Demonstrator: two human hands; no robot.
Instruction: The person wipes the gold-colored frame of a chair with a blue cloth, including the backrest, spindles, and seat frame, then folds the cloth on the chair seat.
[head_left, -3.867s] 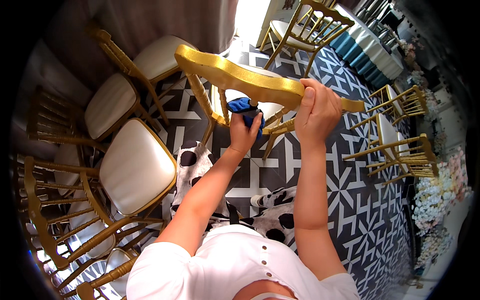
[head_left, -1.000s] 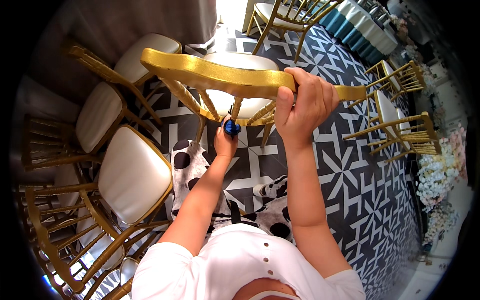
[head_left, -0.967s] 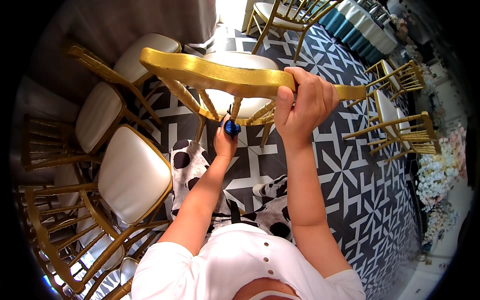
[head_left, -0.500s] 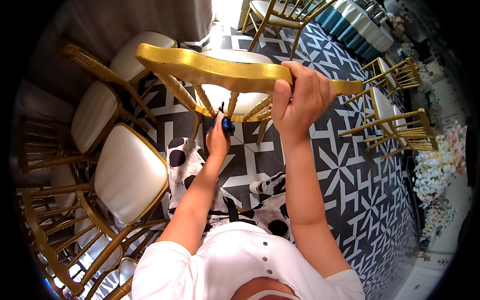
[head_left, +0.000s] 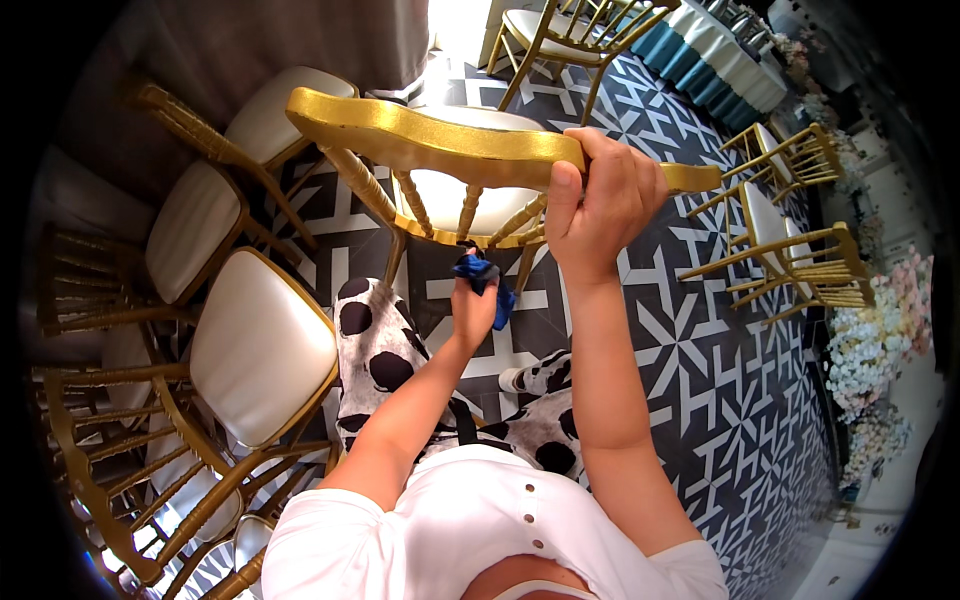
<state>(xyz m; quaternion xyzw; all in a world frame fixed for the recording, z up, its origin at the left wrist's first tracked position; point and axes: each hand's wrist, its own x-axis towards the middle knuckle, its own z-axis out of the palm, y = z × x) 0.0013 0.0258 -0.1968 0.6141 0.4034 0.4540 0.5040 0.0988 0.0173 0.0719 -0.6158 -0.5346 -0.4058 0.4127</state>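
A gold chair [head_left: 430, 140] with turned spindles and a white seat pad [head_left: 446, 196] stands in front of me, its back toward me. My right hand [head_left: 607, 205] is closed around the right part of its top rail, thumb on the near side. Lower down, my left hand [head_left: 474, 308] grips a bunched dark blue cloth [head_left: 479, 269] just below the lower back rail, under the spindles. A loose end of the cloth hangs to the right of my fingers. Whether the cloth touches the rail is hard to make out.
Several similar gold chairs crowd the left side, one with its white seat [head_left: 262, 345] close to my leg. Another chair [head_left: 560, 45] stands beyond. More chairs [head_left: 780, 235] and pale flowers [head_left: 860, 340] are at the right. A table with white and teal cloth [head_left: 700, 60] stands far right.
My left hand has moved right and slightly nearer me with the blue cloth, whose end now hangs loose. My right hand keeps its hold on the top rail.
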